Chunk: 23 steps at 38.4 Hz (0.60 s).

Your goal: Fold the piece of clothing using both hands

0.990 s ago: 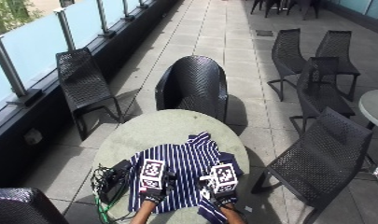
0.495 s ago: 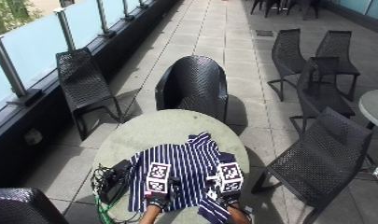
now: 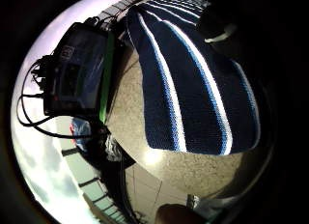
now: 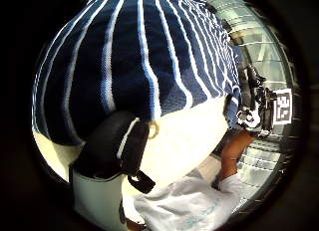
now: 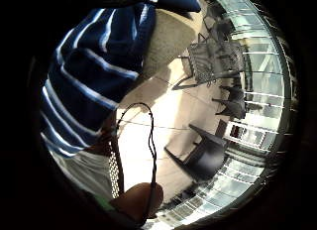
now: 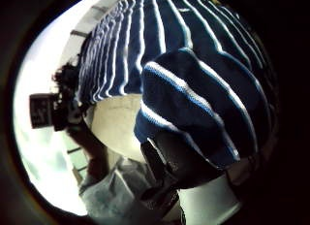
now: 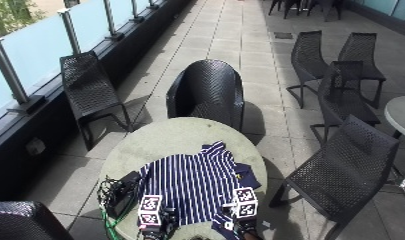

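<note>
A navy shirt with thin white stripes [image 7: 195, 185] lies spread flat on a round grey table [image 7: 169, 140]. Both hands are at its near hem. My left hand [image 7: 161, 225] is at the hem's left corner. In the left thumb side palm view its thumb [image 4: 114, 146] is curled over the striped cloth [image 4: 134, 66]. My right hand [image 7: 238, 224] holds the right corner. In the right thumb side palm view its thumb [image 6: 177, 159] pinches a raised fold of the shirt [image 6: 203, 104]. The shirt's far end points towards the chair beyond the table.
A black device with cables and a green cord [image 7: 119, 192] lies on the table just left of the shirt, also close in the left little finger side palm view [image 3: 77, 69]. Black wicker chairs [image 7: 208, 90] ring the table. The table's far half is bare.
Both hands have drawn back over the shirt towards me, from its middle to its near hem. The shirt still lies spread in about the same place.
</note>
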Motion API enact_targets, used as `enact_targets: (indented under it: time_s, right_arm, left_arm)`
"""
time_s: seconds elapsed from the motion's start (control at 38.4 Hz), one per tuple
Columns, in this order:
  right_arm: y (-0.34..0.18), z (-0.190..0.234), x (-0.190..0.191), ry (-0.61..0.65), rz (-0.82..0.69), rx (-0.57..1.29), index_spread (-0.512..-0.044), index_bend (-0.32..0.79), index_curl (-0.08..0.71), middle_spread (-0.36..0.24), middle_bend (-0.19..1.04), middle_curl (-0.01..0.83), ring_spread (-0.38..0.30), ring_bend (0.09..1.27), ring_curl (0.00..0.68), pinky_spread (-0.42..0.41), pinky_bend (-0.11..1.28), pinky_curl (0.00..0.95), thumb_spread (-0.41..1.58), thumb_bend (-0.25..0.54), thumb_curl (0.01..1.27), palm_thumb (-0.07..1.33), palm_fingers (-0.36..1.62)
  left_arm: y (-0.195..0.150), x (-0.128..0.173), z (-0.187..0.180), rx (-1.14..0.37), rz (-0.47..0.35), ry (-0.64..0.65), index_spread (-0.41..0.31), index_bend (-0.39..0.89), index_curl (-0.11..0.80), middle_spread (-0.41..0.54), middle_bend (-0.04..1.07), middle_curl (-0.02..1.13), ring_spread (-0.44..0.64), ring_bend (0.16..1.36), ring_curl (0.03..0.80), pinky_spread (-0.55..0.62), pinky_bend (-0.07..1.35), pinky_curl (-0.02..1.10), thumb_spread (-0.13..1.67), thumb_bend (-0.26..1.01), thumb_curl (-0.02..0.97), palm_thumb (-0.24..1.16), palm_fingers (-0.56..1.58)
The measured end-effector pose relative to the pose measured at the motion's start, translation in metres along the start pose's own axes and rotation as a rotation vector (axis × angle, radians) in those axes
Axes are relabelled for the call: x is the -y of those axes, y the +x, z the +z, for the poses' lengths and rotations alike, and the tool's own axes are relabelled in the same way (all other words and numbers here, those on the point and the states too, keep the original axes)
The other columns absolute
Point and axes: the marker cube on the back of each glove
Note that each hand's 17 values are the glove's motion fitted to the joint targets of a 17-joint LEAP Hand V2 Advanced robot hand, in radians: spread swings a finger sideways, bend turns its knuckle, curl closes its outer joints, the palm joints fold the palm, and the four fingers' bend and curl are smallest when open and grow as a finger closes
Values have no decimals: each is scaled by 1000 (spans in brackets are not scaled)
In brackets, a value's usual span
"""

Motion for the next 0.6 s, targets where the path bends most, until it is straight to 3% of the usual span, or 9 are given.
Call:
enact_targets:
  time_s: [0.13,0.16,0.18,0.29,0.36,0.39,0.44,0.52,0.6]
  right_arm:
    - [6,11,6,3,6,45,-345,95,223,-15,200,290,139,325,211,240,438,315,1033,6,214,350,178]
    - [7,11,7,21,0,51,-343,94,220,-15,201,292,134,340,215,238,441,315,1032,1,218,356,189]
    - [8,12,8,48,-8,56,-344,128,228,-37,225,302,99,371,226,219,436,315,1047,23,227,402,305]
    - [19,10,19,282,-45,-11,-356,236,264,-97,247,318,9,383,225,176,353,286,1098,65,247,510,511]
    - [31,-8,15,450,-91,-133,-354,353,304,-157,251,327,-89,402,236,107,279,266,1153,141,272,654,779]
    - [30,-10,7,430,-118,-124,-346,352,314,-175,295,345,-124,446,257,69,269,269,1158,168,284,709,944]
    - [26,-13,-14,316,-182,-46,-337,319,318,-193,302,352,-162,460,263,34,248,263,1168,184,291,754,1025]
    - [29,-35,-36,162,-273,65,-320,246,337,-219,387,391,-217,571,325,-24,206,279,1172,204,298,817,1227]
    - [36,-66,-41,41,-352,139,-313,214,357,-237,408,407,-246,611,355,-59,196,295,1174,202,297,844,1254]
  left_arm:
    - [-8,4,13,-108,51,69,-30,258,241,109,102,264,145,682,293,288,489,326,1098,-14,250,303,376]
    - [-9,3,12,-115,62,81,-42,249,244,45,227,297,131,645,281,278,448,315,1106,-12,251,309,452]
    - [-10,2,11,-117,73,95,-65,287,263,20,232,299,111,621,273,268,415,306,1113,-10,253,315,499]
    - [-12,-6,-1,-37,77,254,-111,333,305,-40,228,317,69,572,273,251,346,301,1127,-13,256,325,558]
    - [-15,-16,-20,104,81,410,-179,416,345,-131,251,330,-38,529,263,155,313,297,1144,38,277,435,784]
    - [-16,-22,-28,142,96,436,-208,427,352,-162,247,328,-94,533,266,87,353,311,1148,63,287,490,942]
    - [-11,-40,-44,130,150,410,-241,414,357,-198,232,323,-155,525,260,17,344,301,1148,75,296,535,1040]
    - [4,-73,-64,-37,254,237,-270,328,355,-253,306,372,-246,584,304,-71,321,328,1147,79,302,576,1178]
    - [8,-84,-90,-135,332,101,-291,294,365,-281,324,399,-290,601,330,-130,313,347,1145,71,303,596,1213]
